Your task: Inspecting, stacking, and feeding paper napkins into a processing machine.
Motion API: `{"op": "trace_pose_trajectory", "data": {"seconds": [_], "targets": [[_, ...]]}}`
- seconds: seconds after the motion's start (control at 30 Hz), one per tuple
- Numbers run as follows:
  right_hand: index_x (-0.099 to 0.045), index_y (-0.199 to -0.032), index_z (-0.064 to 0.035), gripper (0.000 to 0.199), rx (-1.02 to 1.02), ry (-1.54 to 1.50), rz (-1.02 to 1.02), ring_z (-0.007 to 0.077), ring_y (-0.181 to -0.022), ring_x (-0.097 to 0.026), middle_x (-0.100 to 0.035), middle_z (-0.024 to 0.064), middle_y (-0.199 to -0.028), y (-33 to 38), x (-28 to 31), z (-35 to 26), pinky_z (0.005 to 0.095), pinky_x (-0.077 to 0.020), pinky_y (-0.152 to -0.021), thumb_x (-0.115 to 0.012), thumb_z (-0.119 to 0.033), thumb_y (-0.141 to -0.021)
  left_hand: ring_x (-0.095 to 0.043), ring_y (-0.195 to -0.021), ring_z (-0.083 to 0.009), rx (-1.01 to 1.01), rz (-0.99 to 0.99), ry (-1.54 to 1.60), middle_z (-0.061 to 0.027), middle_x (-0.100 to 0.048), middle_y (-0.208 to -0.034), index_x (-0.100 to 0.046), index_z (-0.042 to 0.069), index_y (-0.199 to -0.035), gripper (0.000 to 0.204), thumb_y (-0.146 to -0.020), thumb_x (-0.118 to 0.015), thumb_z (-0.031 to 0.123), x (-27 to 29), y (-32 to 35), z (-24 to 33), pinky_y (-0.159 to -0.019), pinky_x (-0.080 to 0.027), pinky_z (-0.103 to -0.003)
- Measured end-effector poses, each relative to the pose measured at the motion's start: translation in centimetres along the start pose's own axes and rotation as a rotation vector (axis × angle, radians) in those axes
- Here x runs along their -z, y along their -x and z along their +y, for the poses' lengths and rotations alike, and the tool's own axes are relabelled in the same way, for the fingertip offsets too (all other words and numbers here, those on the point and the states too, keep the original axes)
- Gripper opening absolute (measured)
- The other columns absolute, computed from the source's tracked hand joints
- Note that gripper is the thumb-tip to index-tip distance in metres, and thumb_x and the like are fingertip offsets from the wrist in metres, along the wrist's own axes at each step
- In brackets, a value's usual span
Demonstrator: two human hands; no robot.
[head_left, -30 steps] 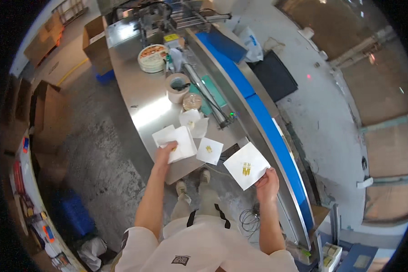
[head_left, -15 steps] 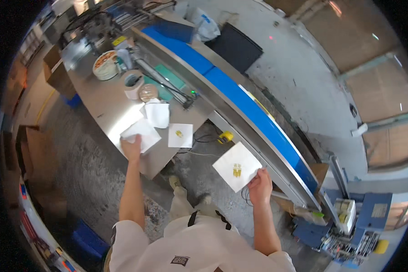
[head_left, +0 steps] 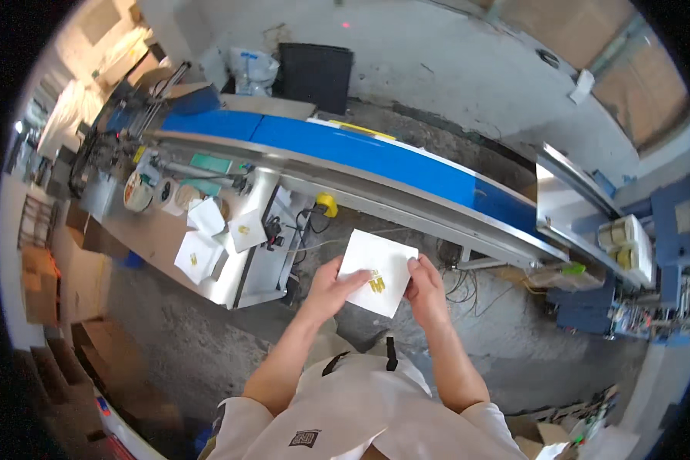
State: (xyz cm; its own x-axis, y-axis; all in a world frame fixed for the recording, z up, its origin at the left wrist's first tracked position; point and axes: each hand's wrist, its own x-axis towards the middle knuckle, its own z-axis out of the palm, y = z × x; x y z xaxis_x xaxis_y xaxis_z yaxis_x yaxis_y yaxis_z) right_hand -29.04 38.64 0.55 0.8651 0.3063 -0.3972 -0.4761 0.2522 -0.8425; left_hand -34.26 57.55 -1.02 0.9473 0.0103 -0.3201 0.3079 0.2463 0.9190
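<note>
In front of my body I hold a white paper square [head_left: 377, 268] with a gold print, much like a folded napkin. My left hand [head_left: 332, 290] grips its left edge, the thumb lying over the face near the print. At the right edge, my right hand [head_left: 426, 288] pinches it between thumb and fingers. Whether it is one sheet or a thin stack, I cannot tell. More white paper squares lie on the metal table at the left: a printed one [head_left: 196, 259] near its front edge, another printed one [head_left: 247, 231] and a plain-looking one [head_left: 206, 215].
A blue conveyor belt [head_left: 360, 156] runs across behind my hands. The metal table [head_left: 147, 238] carries tape rolls and a round tub [head_left: 137, 192]. A yellow device [head_left: 326, 205] and loose cables hang below the conveyor. Blue machinery [head_left: 655, 238] stands at the far right.
My left hand has left the paper on the table and now grips the square in my right hand. That square has come to the middle. The view has turned right.
</note>
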Motion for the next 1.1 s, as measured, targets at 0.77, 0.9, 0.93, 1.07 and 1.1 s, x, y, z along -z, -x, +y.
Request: {"op": "trace_pose_trajectory", "data": {"seconds": [0.77, 0.9, 0.93, 1.07, 1.1], "targets": [[-0.059, -0.106, -0.0002, 0.025, 0.583, 0.422, 0.600, 0.0262, -0.065, -0.068, -0.065, 0.0183, -0.075, 17.1, 33.6, -5.0, 0.0365, -0.0511, -0.058, -0.064, -0.019, -0.090, -0.057, -0.067, -0.0130, -0.361, -0.176, -0.852, -0.0127, -0.064, -0.070, -0.062, -0.003, -0.089, 0.031, -0.097, -0.057, 0.027, -40.2, -3.4, -9.5, -0.060, -0.047, -0.037], [-0.061, -0.110, -0.0031, 0.025, 0.474, 0.313, 0.711, 0.0167, -0.066, -0.064, -0.065, 0.0141, -0.076, 17.8, 40.7, -4.4, 0.0318, -0.0497, -0.059, -0.064, -0.018, -0.091, -0.055, -0.066, -0.0108, -0.279, -0.307, -0.689, -0.0081, -0.063, -0.069, -0.063, -0.004, -0.089, 0.032, -0.097, -0.057, 0.026, -46.6, -4.7, -11.7, -0.060, -0.046, -0.034], [-0.061, -0.110, -0.0037, 0.024, 0.398, 0.245, 0.727, 0.0125, -0.066, -0.063, -0.066, 0.0113, -0.076, 18.3, 42.8, -4.3, 0.0299, -0.0493, -0.059, -0.064, -0.018, -0.091, -0.053, -0.065, -0.0097, -0.224, -0.393, -0.647, -0.0052, -0.062, -0.068, -0.063, -0.003, -0.088, 0.030, -0.097, -0.057, 0.025, -47.1, -5.9, -13.3, -0.058, -0.044, -0.032], [-0.063, -0.106, -0.0014, 0.018, 0.390, -0.038, 0.938, 0.0053, -0.074, -0.056, -0.064, -0.0014, -0.085, 18.7, 51.7, 0.2, 0.0227, -0.0458, -0.063, -0.060, -0.014, -0.094, -0.045, -0.060, -0.0031, 0.065, -0.598, -0.521, 0.0042, -0.055, -0.067, -0.065, 0.001, -0.093, 0.019, -0.095, -0.062, 0.019, -51.6, -10.5, -18.0, -0.050, -0.034, -0.024], [-0.064, -0.106, -0.0021, 0.017, 0.349, -0.132, 1.053, 0.0053, -0.076, -0.057, -0.065, -0.0009, -0.086, 19.4, 54.7, 0.7, 0.0226, -0.0463, -0.065, -0.059, -0.013, -0.095, -0.045, -0.059, -0.0023, 0.132, -0.619, -0.521, 0.0049, -0.056, -0.068, -0.066, 0.002, -0.096, 0.016, -0.095, -0.062, 0.018, -53.0, -11.6, -17.4, -0.050, -0.035, -0.022]]}}
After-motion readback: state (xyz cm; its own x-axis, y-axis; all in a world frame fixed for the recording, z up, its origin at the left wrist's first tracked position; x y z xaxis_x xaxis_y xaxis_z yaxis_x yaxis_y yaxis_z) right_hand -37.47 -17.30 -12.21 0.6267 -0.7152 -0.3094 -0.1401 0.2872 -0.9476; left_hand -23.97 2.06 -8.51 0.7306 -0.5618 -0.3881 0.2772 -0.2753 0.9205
